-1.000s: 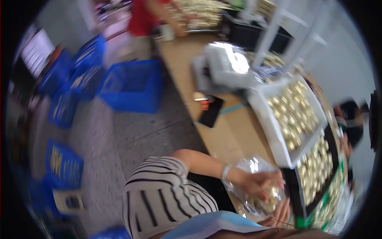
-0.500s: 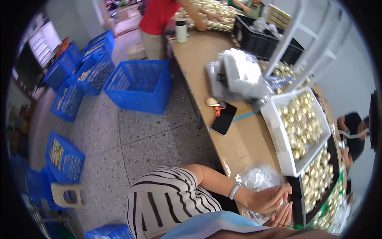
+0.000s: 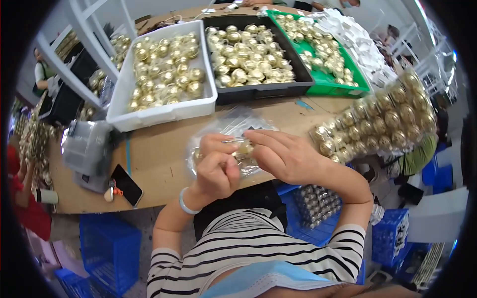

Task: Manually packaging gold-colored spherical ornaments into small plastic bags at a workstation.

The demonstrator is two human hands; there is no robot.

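Over the table edge in front of me, both hands are closed on a clear plastic bag (image 3: 229, 125) with shiny gold balls (image 3: 245, 149) showing between my fingers. My left hand (image 3: 217, 166), with a pale bracelet on its wrist, curls its fingers tightly at the bag's left side. From the right, my right hand (image 3: 287, 158) lays bent fingers over the top of the bag, its thumb hidden. How many balls lie under the fingers cannot be seen. More clear film spreads on the table beneath and beyond the hands.
Behind stand a white tray (image 3: 161, 115), a black tray (image 3: 266, 89) and a green tray (image 3: 343, 90), holding gold balls. Packed gold balls (image 3: 377, 121) pile up at right. Left lie grey plastic packs (image 3: 89, 149) and a phone (image 3: 127, 185). Blue crates (image 3: 112, 248) sit below.
My view has swung from the left side of the room to face the table. Both hands now show fully, still together at the clear bag.
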